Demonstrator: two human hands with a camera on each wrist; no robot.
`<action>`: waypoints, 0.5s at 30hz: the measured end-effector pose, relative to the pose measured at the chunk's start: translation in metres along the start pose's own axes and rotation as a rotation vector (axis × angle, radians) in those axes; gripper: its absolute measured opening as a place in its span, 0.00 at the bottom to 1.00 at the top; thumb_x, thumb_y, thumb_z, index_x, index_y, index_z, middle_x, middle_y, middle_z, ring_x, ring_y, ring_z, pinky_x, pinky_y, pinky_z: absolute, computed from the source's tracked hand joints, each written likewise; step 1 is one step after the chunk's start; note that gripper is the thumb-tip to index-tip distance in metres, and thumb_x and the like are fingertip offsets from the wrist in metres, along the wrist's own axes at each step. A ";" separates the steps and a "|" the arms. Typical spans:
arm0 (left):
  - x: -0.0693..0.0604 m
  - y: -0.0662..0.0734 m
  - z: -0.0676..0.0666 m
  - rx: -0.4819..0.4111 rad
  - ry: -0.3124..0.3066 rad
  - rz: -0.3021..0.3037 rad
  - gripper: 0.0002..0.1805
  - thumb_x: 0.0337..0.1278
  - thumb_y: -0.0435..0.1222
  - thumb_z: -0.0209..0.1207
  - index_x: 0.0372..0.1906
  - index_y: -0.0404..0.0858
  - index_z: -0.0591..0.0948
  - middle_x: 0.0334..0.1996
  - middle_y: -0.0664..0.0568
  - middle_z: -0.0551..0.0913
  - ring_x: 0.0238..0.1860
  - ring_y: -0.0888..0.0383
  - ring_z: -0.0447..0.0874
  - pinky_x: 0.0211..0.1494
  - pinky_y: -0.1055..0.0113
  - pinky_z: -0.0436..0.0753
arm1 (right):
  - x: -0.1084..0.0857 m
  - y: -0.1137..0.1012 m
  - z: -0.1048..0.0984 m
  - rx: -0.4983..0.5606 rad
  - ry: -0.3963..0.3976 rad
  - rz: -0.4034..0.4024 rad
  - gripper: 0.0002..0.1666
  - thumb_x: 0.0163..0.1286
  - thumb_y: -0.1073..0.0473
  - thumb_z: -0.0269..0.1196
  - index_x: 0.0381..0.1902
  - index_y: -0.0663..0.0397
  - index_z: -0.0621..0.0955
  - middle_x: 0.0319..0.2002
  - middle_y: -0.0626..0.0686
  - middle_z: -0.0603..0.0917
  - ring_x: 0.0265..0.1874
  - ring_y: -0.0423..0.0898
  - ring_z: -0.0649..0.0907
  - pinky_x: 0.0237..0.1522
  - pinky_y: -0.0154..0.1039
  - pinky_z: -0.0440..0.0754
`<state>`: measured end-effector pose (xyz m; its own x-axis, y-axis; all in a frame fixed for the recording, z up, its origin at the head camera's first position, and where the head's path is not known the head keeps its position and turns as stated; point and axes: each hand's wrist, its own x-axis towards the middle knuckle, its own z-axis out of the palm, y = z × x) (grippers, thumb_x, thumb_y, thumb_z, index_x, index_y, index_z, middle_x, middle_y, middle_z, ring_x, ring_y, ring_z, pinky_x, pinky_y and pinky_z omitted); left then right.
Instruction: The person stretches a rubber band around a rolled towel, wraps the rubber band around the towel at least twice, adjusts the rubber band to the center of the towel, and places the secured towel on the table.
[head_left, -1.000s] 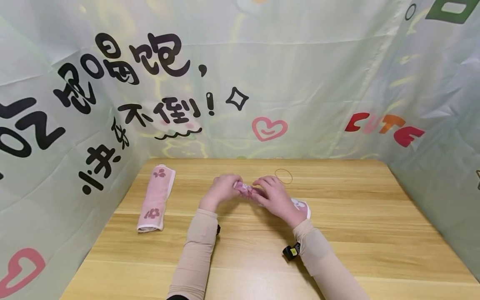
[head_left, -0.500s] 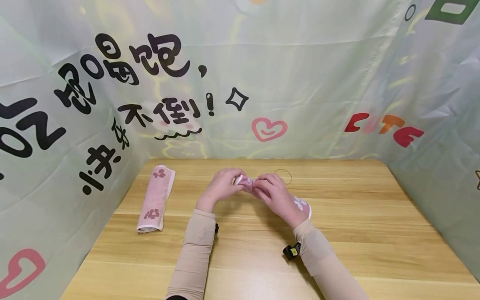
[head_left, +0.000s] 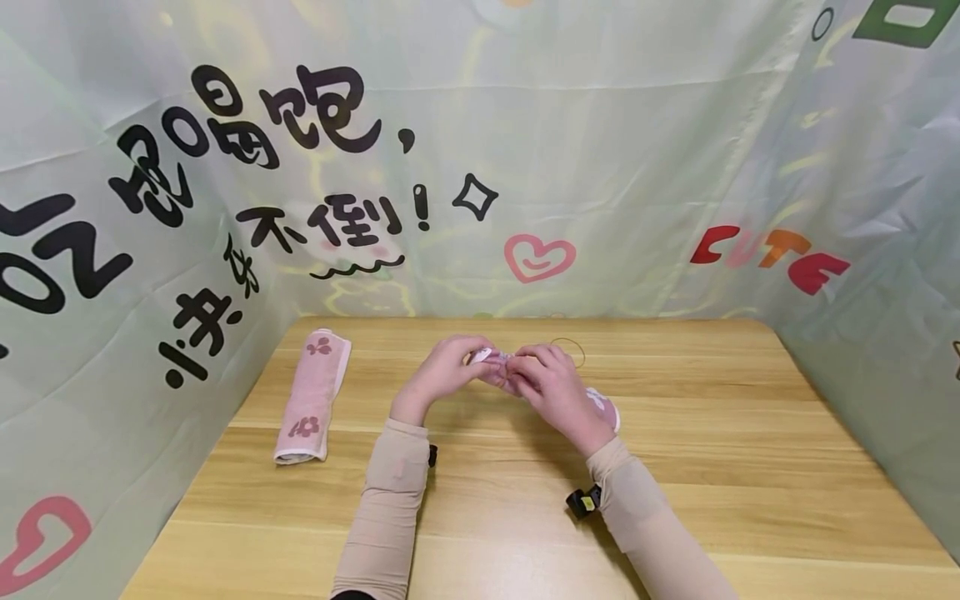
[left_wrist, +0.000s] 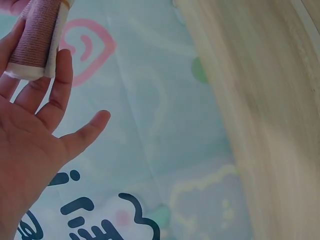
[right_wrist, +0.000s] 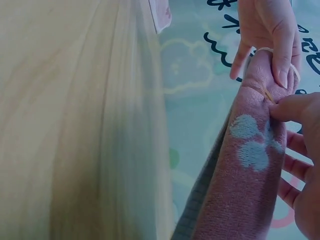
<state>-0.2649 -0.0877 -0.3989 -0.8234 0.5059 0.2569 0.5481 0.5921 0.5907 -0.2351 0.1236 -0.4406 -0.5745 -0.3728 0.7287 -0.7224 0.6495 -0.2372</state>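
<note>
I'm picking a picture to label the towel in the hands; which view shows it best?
The right wrist view: the held towel runs long and close there, its pale flower plain. The head view shows it small, its middle covered by the right hand. The left wrist view catches only one end, at the top edge.

Place: small cloth-walled booth [head_left: 637, 292], room type beyond it hidden | Walls: pale printed fabric [head_left: 637, 150], creased, at left, back and right | Prints: black Chinese lettering [head_left: 348, 221], pink heart [head_left: 539, 276], coloured word CUTE [head_left: 784, 247] | Furniture: wooden table [head_left: 510, 517] just beside the fabric | Gear: black wrist camera [head_left: 581, 504]
</note>
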 end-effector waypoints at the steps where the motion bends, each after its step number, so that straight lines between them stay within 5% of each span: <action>1: 0.000 0.000 0.000 -0.006 0.001 0.005 0.07 0.61 0.41 0.63 0.42 0.46 0.84 0.39 0.55 0.86 0.36 0.60 0.77 0.41 0.65 0.75 | 0.000 0.000 0.000 -0.003 -0.004 -0.001 0.11 0.58 0.62 0.71 0.41 0.50 0.85 0.44 0.53 0.84 0.47 0.54 0.79 0.49 0.53 0.75; 15: 0.000 0.002 -0.001 -0.166 0.024 0.013 0.09 0.64 0.44 0.60 0.42 0.46 0.84 0.39 0.55 0.86 0.38 0.61 0.79 0.43 0.67 0.78 | 0.002 0.001 -0.004 0.062 0.043 -0.045 0.07 0.60 0.63 0.68 0.37 0.52 0.84 0.44 0.54 0.83 0.47 0.53 0.78 0.54 0.52 0.74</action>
<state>-0.2644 -0.0871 -0.3974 -0.8210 0.4964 0.2822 0.5283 0.4729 0.7051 -0.2360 0.1261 -0.4368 -0.5250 -0.3710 0.7660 -0.7701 0.5902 -0.2419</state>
